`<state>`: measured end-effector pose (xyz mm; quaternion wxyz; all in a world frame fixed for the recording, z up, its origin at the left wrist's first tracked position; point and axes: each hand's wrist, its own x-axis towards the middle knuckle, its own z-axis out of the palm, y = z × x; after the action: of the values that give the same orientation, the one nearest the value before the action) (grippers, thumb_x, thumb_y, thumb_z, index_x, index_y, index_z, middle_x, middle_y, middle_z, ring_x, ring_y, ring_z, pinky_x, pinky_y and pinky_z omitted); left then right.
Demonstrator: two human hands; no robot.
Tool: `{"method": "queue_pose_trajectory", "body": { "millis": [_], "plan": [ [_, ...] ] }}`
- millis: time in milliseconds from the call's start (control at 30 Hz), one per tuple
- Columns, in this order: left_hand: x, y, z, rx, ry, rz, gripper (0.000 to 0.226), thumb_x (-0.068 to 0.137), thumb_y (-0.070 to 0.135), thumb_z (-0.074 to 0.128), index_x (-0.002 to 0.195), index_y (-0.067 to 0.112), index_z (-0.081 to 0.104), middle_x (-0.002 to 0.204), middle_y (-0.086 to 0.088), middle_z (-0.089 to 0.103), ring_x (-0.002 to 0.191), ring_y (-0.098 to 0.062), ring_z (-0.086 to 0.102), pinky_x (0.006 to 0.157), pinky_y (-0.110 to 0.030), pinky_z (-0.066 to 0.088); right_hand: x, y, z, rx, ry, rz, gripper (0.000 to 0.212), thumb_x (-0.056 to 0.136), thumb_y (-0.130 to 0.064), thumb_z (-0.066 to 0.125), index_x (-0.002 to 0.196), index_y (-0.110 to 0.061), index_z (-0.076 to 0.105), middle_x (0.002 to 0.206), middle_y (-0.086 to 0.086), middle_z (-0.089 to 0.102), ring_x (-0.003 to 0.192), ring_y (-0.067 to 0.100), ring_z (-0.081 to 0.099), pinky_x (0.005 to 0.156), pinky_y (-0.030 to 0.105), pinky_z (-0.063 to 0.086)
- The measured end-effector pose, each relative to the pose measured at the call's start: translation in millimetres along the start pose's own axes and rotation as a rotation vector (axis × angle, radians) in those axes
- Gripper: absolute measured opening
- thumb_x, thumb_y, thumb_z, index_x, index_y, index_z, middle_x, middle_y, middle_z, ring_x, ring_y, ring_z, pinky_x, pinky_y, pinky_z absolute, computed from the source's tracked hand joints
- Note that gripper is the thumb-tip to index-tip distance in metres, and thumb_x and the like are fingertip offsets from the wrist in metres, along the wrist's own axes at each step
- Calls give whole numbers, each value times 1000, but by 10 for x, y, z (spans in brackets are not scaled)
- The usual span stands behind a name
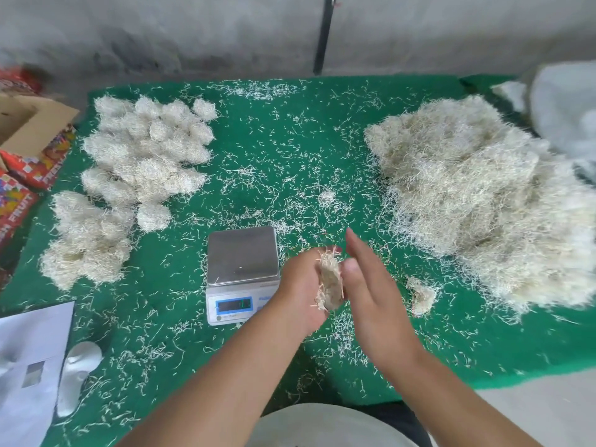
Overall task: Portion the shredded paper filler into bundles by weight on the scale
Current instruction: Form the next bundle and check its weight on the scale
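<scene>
A small digital scale with a bare steel pan and a lit blue display sits at the middle of the green mat. Just right of it, a wad of pale shredded paper is pressed between my two palms. My left hand cups it from the left with curled fingers. My right hand lies flat against it, fingers straight and pointing away from me. A big loose heap of filler fills the right side. Several rounded bundles lie grouped at the left.
Stray shreds litter the whole mat, and a small clump lies right of my hands. Cardboard and printed cartons stand at the left edge. White paper and a white object lie front left. A white sack sits far right.
</scene>
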<state>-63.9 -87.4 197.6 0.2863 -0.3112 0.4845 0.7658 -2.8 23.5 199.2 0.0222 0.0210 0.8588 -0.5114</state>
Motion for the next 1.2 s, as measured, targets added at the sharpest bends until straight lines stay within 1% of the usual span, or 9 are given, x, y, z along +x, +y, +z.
{"method": "queue_pose_trajectory", "body": {
  "millis": [67, 200, 400, 500, 567, 700, 867, 1033, 1200],
  "plan": [
    [-11, -39, 17, 19, 25, 8, 27, 105, 19, 45, 81, 17, 56, 63, -1, 52, 52, -17, 57, 45, -23, 45, 8, -14, 97, -185, -28, -146, 80, 98, -80, 26, 164, -35, 30, 167, -24, 29, 151, -12, 22, 121, 11, 15],
    [-82, -69, 6, -104, -22, 13, 39, 112, 1, 29, 91, 27, 49, 88, 12, 52, 51, 17, 58, 49, -3, 43, 81, -42, 223, -217, 56, -140, 71, 99, -73, 34, 153, -31, 53, 153, -16, 55, 140, -1, 47, 117, 24, 37],
    [-324, -133, 117, -205, -93, -42, 35, 107, 31, 41, 83, 18, 63, 75, -4, 64, 79, -16, 65, 74, -30, 51, 227, -72, 299, 48, 265, -112, 49, 105, -49, 48, 85, -14, 75, 76, 0, 75, 73, 22, 71, 67, 45, 57],
    [-255, -120, 66, -149, -87, -97, 37, 103, 34, 43, 81, 22, 70, 78, -3, 73, 77, -22, 73, 68, -33, 57, 354, -51, 271, 251, 293, -7, 52, 106, -41, 53, 66, -13, 71, 55, -4, 66, 49, 19, 60, 50, 32, 47],
    [-306, -80, 9, -69, -114, -110, 37, 103, 42, 44, 90, 26, 74, 86, 1, 76, 82, -18, 71, 85, -46, 56, 459, -26, 260, 364, 303, 171, 53, 107, -36, 55, 59, -16, 67, 48, -4, 54, 38, 15, 45, 42, 25, 36],
    [-258, -169, -165, 76, -30, 97, 52, 98, 61, 52, 142, 34, 54, 145, 6, 55, 131, -18, 53, 110, -51, 34, 638, 120, 197, 775, 304, 690, 21, 106, -20, 56, 97, -20, 75, 78, 10, 66, 50, 18, 58, 46, 30, 44],
    [-100, -412, -516, 1317, -19, 996, 68, 102, 70, 16, 161, 36, 21, 171, 17, 2, 157, -5, 0, 127, -38, 9, 535, 261, 354, 880, 105, 887, 32, 103, -28, 56, 107, -2, 74, 84, 13, 74, 76, 28, 74, 67, 42, 63],
    [156, -499, -884, 1583, -128, 794, 80, 100, 71, 26, 164, 26, 11, 173, 10, -3, 158, -13, 6, 128, -52, 18, 439, 355, 431, 1070, -180, 986, 85, 105, -66, 37, 138, 9, 56, 134, 34, 64, 126, 50, 62, 112, 57, 47],
    [394, -505, -1244, 1383, -88, 680, 66, 87, 65, 64, 136, 21, 57, 142, 16, 37, 132, -6, 39, 111, -35, 42, 394, 537, 589, 1073, -364, 1013, 98, 99, -79, 28, 164, -5, 25, 150, 26, 55, 142, 41, 51, 121, 55, 38]
  ]
}}
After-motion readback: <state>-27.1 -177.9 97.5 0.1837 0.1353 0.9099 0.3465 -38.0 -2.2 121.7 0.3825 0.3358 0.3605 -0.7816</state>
